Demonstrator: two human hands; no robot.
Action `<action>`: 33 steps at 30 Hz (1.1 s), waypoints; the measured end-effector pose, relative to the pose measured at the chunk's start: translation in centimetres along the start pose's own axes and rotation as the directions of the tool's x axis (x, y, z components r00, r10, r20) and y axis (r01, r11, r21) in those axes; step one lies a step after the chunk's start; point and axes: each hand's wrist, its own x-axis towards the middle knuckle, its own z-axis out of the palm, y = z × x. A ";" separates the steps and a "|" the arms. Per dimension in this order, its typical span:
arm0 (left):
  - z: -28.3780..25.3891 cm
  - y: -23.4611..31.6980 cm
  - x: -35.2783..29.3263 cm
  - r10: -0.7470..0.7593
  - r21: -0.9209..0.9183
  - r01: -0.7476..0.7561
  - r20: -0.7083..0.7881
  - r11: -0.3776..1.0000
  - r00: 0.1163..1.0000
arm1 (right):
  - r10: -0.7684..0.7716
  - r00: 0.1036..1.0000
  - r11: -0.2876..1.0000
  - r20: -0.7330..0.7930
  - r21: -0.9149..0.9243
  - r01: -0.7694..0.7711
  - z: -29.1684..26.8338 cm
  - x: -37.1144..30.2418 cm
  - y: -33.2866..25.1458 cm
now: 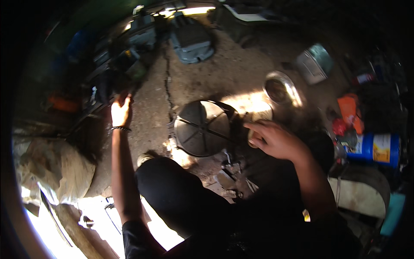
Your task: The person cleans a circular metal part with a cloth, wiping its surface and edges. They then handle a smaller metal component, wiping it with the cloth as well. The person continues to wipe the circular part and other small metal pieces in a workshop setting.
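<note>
My left hand [121,111], with a dark bracelet at the wrist, reaches out to the far left beside dark clutter. Glare and blur keep me from telling whether its fingers grip anything. Over my right leg hangs my right hand [276,139], index finger and thumb apart, and I see nothing held in it. Between my hands a round metal disc [202,128] with dark radial ribs, like a wheel or drum cover, sits low over the ground. A few small metal parts [228,162] and a flat greyish piece [225,179] lie just nearer to me.
A shallow metal bowl [279,87] and a square metal can [315,64] stand at the far right. Near them are an orange item [350,113] and a blue bucket [375,149] on its side. Grey machine casings [191,39] lie at the back; a crumpled sheet [58,168] hangs left.
</note>
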 end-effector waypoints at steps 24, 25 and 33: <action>18.2 17.6 -18.0 -0.397 0.082 0.508 0.734 0.858 0.551 | 0.069 0.973 0.892 -0.222 0.450 0.040 -8.5 3.5 8.9; 18.5 16.1 -17.9 -0.500 0.063 0.658 0.704 0.751 0.504 | 0.176 0.849 0.823 -0.498 0.548 0.151 -6.7 3.4 10.8; 11.9 34.3 -8.9 -0.372 0.291 0.234 0.776 0.928 0.509 | 0.938 0.329 0.120 -0.112 0.993 -0.006 -16.1 -13.0 15.1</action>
